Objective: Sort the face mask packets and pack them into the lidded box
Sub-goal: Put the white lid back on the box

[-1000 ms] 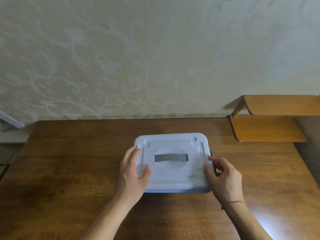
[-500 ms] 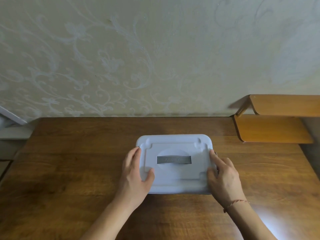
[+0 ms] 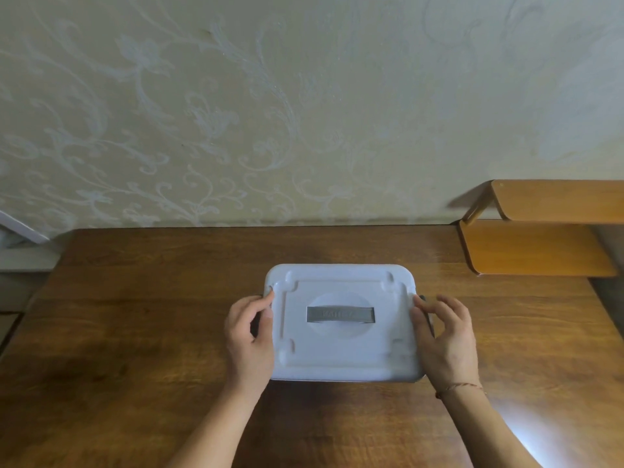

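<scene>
A white lidded box (image 3: 341, 346) with a grey handle (image 3: 340, 314) in its lid sits closed on the wooden table (image 3: 141, 332), near the middle. My left hand (image 3: 248, 336) is at the box's left edge, with index finger and thumb pinching the rim by the side latch. On the opposite edge, my right hand (image 3: 444, 336) curls its thumb and fingers around the dark side latch (image 3: 422, 297). No face mask packets are in view.
A patterned wall rises behind the table's far edge. Two orange-brown wooden shelves (image 3: 533, 248) stick out at the right, level with the table's back corner. A white ledge (image 3: 23, 251) lies off the table's left side.
My left hand slid off the lid top to the box's left edge and now pinches it. My right hand shifted slightly along the right edge onto the latch.
</scene>
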{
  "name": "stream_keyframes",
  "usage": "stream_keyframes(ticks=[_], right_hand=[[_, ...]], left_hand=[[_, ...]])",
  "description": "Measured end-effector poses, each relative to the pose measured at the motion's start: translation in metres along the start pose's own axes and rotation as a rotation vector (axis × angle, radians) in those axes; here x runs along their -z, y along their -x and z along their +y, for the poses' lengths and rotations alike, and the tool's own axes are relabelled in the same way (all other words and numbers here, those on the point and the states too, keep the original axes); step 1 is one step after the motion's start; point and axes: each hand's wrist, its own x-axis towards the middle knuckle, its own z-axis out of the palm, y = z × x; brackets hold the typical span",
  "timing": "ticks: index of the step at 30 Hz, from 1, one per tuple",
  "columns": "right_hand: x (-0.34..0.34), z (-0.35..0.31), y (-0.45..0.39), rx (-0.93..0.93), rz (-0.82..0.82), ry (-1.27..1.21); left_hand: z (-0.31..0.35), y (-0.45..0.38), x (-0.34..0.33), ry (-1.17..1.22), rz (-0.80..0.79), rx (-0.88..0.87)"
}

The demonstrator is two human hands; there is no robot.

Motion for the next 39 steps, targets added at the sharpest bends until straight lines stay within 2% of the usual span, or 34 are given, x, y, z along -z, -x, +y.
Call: stream_keyframes(ticks=[6, 9, 11, 14, 19, 26, 31, 34, 37, 39], right_hand=[[0.006, -0.013, 0.004, -0.244, -0.158, -0.201], [0.005, -0.017, 0.005, -0.193, -0.169, -0.084], [0.002, -0.018, 0.006, -0.121, -0.087, -0.045], [-0.001, -0.019, 0.006, -0.066, -0.006, -0.001], [-0.007, -0.026, 0.013, -0.041, 0.004, 0.104], [-0.014, -0.028, 0.016, -0.048, -0.022, 0.206], [-0.020, -0.030, 0.018, -0.035, 0.001, 0.240], [-0.011, -0.028, 0.018, 0.009, -0.037, 0.243], [0.008, -0.010, 0.033, 0.158, -0.206, 0.174], [0.017, 0.004, 0.042, 0.254, -0.290, 0.141]], left_hand=[[0.018, -0.001, 0.007, 0.108, -0.105, 0.458], [0.017, -0.008, 0.016, 0.238, -0.156, 0.665], [0.017, -0.012, 0.020, 0.149, -0.216, 0.625], [0.019, -0.015, 0.019, -0.009, -0.202, 0.481], [0.023, -0.007, 0.012, -0.203, -0.165, 0.282], [0.021, 0.002, 0.004, -0.213, -0.098, 0.211], [0.022, 0.003, -0.003, -0.251, -0.068, 0.232], [0.022, 0.002, 0.001, -0.292, -0.173, 0.220], [0.011, 0.010, 0.027, -0.390, -0.445, 0.102], [0.001, 0.019, 0.047, -0.342, -0.577, -0.006]])
